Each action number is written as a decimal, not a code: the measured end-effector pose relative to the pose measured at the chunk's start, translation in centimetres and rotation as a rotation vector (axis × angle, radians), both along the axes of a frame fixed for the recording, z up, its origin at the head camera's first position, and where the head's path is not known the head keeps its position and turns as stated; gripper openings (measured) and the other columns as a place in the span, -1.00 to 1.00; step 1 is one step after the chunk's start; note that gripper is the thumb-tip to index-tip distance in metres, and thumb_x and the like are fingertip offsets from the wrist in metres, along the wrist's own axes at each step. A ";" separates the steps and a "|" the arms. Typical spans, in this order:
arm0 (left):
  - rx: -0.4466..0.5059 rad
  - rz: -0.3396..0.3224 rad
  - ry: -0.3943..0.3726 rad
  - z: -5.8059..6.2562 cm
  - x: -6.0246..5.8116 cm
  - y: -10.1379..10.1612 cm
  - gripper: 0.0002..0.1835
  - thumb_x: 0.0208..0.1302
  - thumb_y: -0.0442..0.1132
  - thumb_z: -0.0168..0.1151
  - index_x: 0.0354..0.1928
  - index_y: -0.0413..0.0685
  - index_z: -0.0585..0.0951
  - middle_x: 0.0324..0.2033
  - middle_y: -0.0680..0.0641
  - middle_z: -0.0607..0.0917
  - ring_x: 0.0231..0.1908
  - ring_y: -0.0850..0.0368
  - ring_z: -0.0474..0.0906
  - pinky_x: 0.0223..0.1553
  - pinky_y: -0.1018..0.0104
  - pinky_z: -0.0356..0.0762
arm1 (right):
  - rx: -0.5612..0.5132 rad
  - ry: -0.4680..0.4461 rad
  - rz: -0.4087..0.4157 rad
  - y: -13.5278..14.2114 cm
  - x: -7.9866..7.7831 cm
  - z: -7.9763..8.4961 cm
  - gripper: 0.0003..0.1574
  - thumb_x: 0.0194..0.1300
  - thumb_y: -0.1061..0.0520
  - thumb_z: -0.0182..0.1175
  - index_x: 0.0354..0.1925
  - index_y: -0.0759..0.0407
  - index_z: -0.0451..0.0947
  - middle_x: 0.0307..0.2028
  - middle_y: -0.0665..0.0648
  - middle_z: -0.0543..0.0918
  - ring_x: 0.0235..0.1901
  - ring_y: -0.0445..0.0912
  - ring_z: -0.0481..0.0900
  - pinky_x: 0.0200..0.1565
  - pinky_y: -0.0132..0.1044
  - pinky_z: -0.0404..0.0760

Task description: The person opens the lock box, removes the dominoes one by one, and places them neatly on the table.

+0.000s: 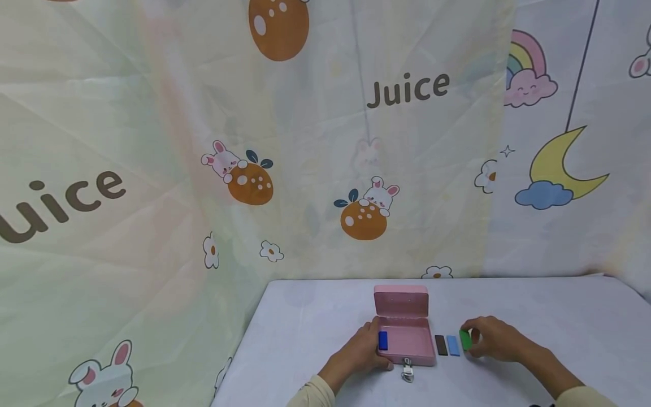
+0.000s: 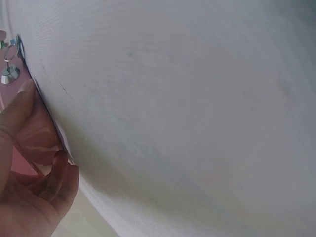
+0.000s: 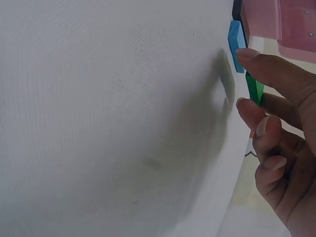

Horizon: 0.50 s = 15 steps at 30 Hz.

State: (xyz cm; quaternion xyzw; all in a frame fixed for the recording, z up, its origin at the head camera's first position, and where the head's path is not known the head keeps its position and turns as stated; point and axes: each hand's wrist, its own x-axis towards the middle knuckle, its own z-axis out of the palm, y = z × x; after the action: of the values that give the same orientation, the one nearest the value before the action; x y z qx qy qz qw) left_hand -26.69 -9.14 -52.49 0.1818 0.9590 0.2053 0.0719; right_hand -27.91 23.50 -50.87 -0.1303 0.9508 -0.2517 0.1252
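A pink metal box point(image 1: 413, 333) stands on the white table with its lid point(image 1: 402, 304) raised. My left hand point(image 1: 362, 346) holds its near left corner, thumb along the front and fingers at the left side; the left wrist view shows this hand point(image 2: 34, 187) against the pink wall. Inside the box, by the left wall, lies a dark blue block point(image 1: 383, 340). Right of the box, my right hand point(image 1: 495, 338) pinches a green block point(image 1: 465, 340) between thumb and fingers, seen from the side in the right wrist view. Beside it lie a light blue block point(image 1: 453, 345) and a black block point(image 1: 441, 345).
A metal clasp point(image 1: 407, 370) hangs from the box's front edge. The white tabletop point(image 1: 305, 316) spreads on both sides of the box. Behind it and to the left hangs a printed curtain point(image 1: 315, 226) with rabbits, oranges and lettering.
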 end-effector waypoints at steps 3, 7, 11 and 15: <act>0.001 -0.003 -0.001 0.1 0.1 0.0 0.16 -0.09 0.02 0.64 0.51 0.16 0.12 0.15 -0.01 0.55 0.11 0.16 0.50 0.29 0.12 0.49 | 0.013 0.001 0.001 -0.1 0.0 -0.1 -0.39 -0.04 0.04 0.58 -0.02 0.22 0.66 -0.41 -0.02 0.57 -0.30 -0.08 0.44 -0.21 -0.12 0.53; 0.002 -0.011 0.004 0.1 0.0 0.0 0.17 -0.09 0.03 0.64 0.52 0.17 0.11 0.13 -0.01 0.55 0.11 0.16 0.50 0.29 0.13 0.48 | 0.018 -0.001 0.004 0.0 -0.1 -0.2 -0.37 -0.07 0.03 0.60 -0.02 0.22 0.66 -0.41 -0.02 0.57 -0.29 -0.08 0.44 -0.20 -0.11 0.54; 0.002 -0.010 0.009 0.0 -0.1 -0.1 0.16 -0.08 0.02 0.64 0.52 0.17 0.11 0.13 -0.01 0.55 0.09 0.18 0.50 0.28 0.14 0.50 | 0.019 -0.015 0.014 -0.1 -0.2 -0.3 -0.36 -0.07 0.03 0.60 -0.02 0.22 0.66 -0.40 -0.02 0.58 -0.29 -0.08 0.44 -0.19 -0.11 0.56; 0.005 -0.007 0.007 -0.1 0.0 -0.2 0.16 -0.08 0.02 0.64 0.52 0.17 0.10 0.13 -0.01 0.55 0.07 0.19 0.50 0.27 0.14 0.50 | 0.022 -0.033 0.020 -0.2 -0.3 -0.4 -0.34 -0.07 0.02 0.60 -0.01 0.23 0.65 -0.39 -0.02 0.58 -0.29 -0.08 0.44 -0.18 -0.11 0.56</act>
State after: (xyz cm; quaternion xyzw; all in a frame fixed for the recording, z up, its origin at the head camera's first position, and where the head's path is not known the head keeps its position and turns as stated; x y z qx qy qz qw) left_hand -26.70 -9.31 -52.58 0.1859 0.9580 0.2070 0.0690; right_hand -28.22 23.34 -51.23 -0.1343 0.9499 -0.2423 0.1451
